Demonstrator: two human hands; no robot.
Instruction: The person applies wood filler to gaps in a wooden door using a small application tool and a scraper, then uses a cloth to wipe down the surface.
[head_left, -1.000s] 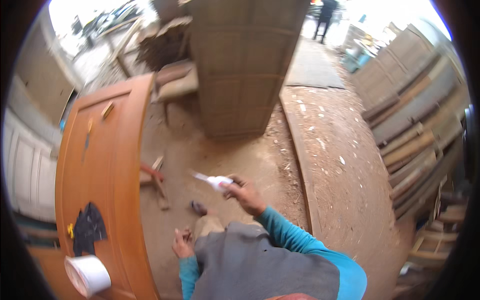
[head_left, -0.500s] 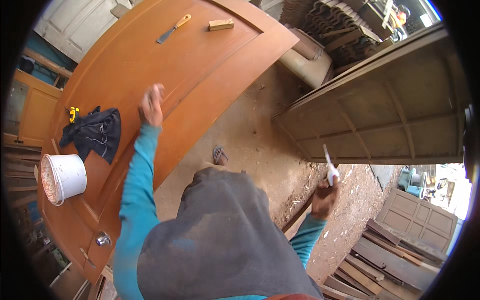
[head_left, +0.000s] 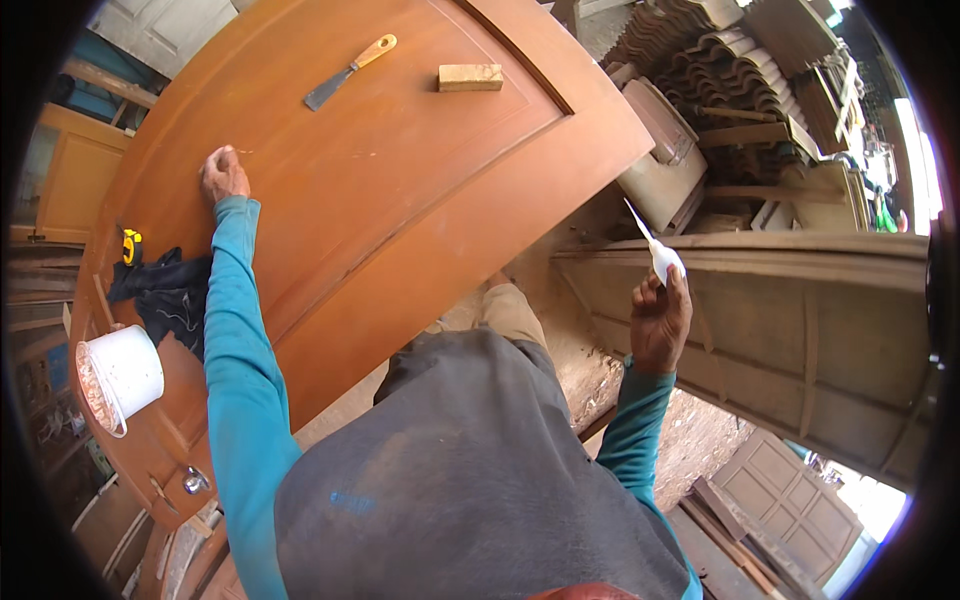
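My left hand (head_left: 225,175) is over the left part of the orange-brown panelled door (head_left: 420,190), its fingers curled together. Whatever may be between those fingertips cannot be made out, nor whether they touch the wood. In my right hand (head_left: 660,322) is a small white squeeze bottle (head_left: 666,260) with a long thin nozzle pointing up and left. The bottle is held off to the right, away from the door. A putty knife (head_left: 352,72) with a wooden handle and a small wooden block (head_left: 470,77) lie on the door's far part.
On the door's left side are a yellow tape measure (head_left: 131,246), a dark cloth (head_left: 178,300) and a white bucket (head_left: 130,372). A metal knob (head_left: 195,481) stands near its lower end. A brown panelled door (head_left: 770,330) rises at right; stacked roof tiles (head_left: 700,60) are behind.
My left hand has moved left and slightly away over the door. My right hand has risen with the squeeze bottle. The whole view has shifted, bringing the putty knife and block closer.
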